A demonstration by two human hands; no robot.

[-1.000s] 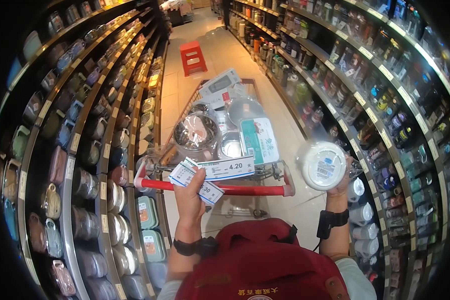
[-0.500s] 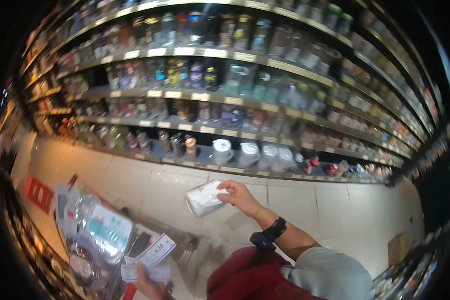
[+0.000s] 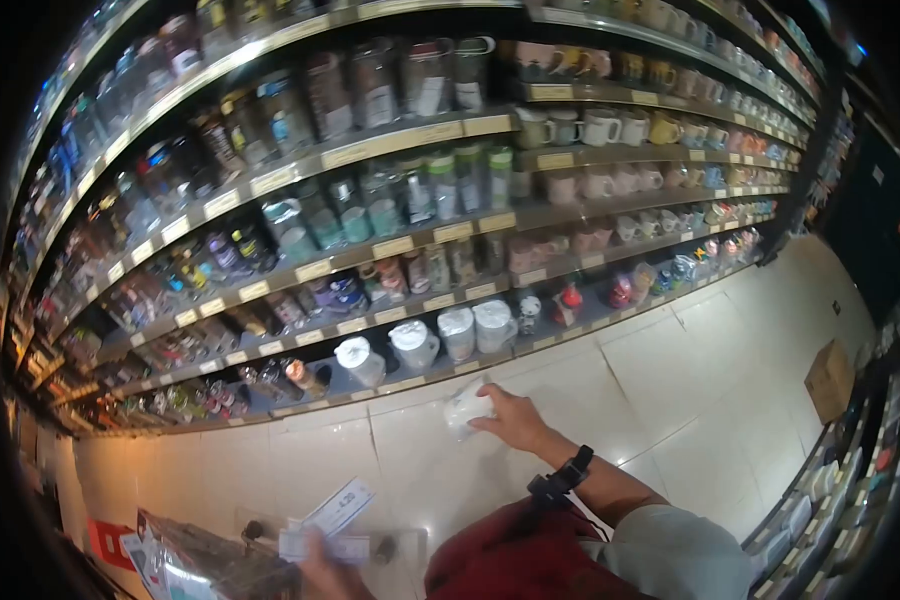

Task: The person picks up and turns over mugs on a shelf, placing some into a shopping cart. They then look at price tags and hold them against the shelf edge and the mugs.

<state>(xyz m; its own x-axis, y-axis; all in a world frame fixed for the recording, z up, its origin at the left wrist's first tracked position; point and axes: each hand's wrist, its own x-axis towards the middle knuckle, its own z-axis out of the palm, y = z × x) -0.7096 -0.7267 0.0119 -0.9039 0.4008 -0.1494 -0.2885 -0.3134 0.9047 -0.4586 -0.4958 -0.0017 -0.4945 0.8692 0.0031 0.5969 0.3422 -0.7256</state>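
My right hand (image 3: 515, 420) holds a pale wrapped container (image 3: 463, 410) between thumb and fingers, in front of the lowest shelf. It looks white and is partly blurred against the floor. At the lower left, my left hand (image 3: 332, 572) grips paper price labels (image 3: 340, 506); the upper one reads 4.20. Beside that hand stands the shopping cart's load of plastic-wrapped goods (image 3: 185, 560). White-lidded pitchers (image 3: 413, 344) stand on the bottom shelf beyond my right hand.
Long shelves (image 3: 390, 245) of bottles, cups and mugs curve across the view. A red stool (image 3: 110, 541) is at the lower left. A cardboard box (image 3: 829, 382) sits on the floor at the right, near another shelf (image 3: 820, 500).
The view has swung right from the aisle to the shelves. The cart has shifted to the lower left of the view. My right hand still holds the container, now turned and seen differently.
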